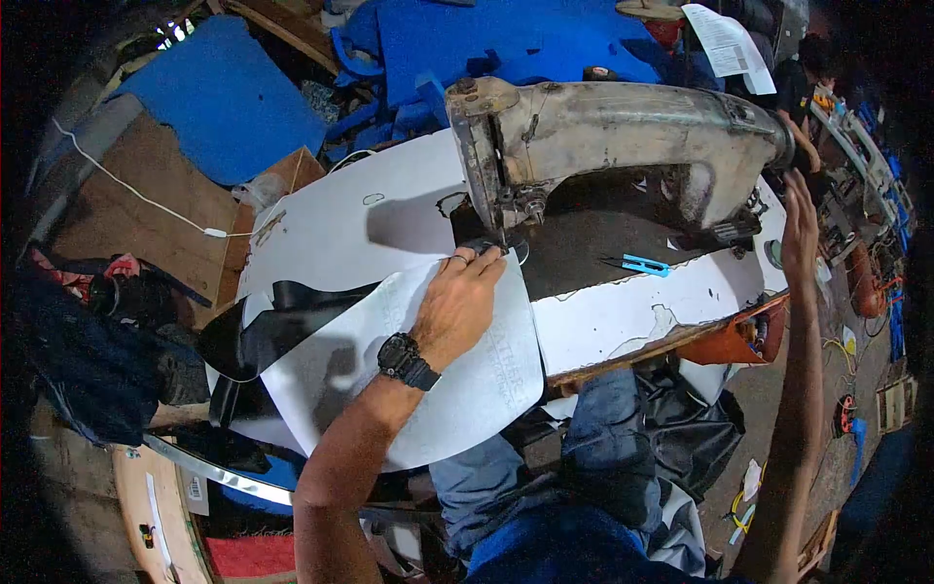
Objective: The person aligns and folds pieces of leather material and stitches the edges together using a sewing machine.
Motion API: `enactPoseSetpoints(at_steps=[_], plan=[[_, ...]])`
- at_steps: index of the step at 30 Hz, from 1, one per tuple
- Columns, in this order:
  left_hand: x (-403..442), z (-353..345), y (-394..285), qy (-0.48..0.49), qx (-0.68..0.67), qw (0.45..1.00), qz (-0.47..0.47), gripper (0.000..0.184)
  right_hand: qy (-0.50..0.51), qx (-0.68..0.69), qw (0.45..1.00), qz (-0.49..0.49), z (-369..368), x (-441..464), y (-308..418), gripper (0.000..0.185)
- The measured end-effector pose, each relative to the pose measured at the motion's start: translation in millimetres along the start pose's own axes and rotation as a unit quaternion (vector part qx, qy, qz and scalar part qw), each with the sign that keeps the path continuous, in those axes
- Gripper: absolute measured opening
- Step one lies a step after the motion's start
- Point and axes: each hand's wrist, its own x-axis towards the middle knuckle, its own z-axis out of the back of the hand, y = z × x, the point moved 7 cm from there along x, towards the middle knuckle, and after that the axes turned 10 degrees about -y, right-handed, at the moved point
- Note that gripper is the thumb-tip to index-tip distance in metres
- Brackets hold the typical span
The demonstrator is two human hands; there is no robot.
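Observation:
My left hand (455, 307), with a black watch at the wrist, holds down a large white sheet (486, 399) with rounded corners and faint lettering. Its bent fingertips reach the sheet's edge, close to the needle of an old, worn sewing machine (623, 127). Shiny black material (282, 336) lies folded along the sheet's left side. My right hand (801, 229) is raised, seen edge-on, its fingers stretched upward beside the wheel end of the machine. Nothing shows in it. Blue thread snips (644, 265) lie on the machine bed.
The worn white tabletop (623, 326) has an orange-brown pouch (732, 341) at its front edge. Blue foam sheets (506, 44) are piled behind. A white cable (136, 190) crosses a brown panel at left. Another person (808, 78) is at the far right.

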Motion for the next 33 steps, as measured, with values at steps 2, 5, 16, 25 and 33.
enactPoseSetpoints(at_steps=[2, 5, 16, 25, 33], plan=[[2, 4, -4, -0.006, 0.001, 1.0, 0.005, 0.03, -0.004, -0.039, 0.999, -0.001, -4, -33, 18, 0.045], [2, 5, -3, -0.003, -0.012, 1.0, 0.011, 0.029, 0.034, 0.001, 0.998, 0.056, -22, -85, 67, 0.039], [-1, -4, 0, 0.0, 0.01, 1.0, -0.007, 0.029, 0.083, -0.102, 0.985, 0.114, -30, -100, 98, 0.033], [5, -6, 6, -0.002, 0.03, 0.999, -0.027, 0.032, 0.082, -0.072, 0.986, 0.128, -27, -92, 109, 0.025], [2, -8, 4, 0.015, 0.049, 0.998, -0.025, 0.031, 0.098, -0.066, 0.985, 0.125, -33, -93, 105, 0.022]])
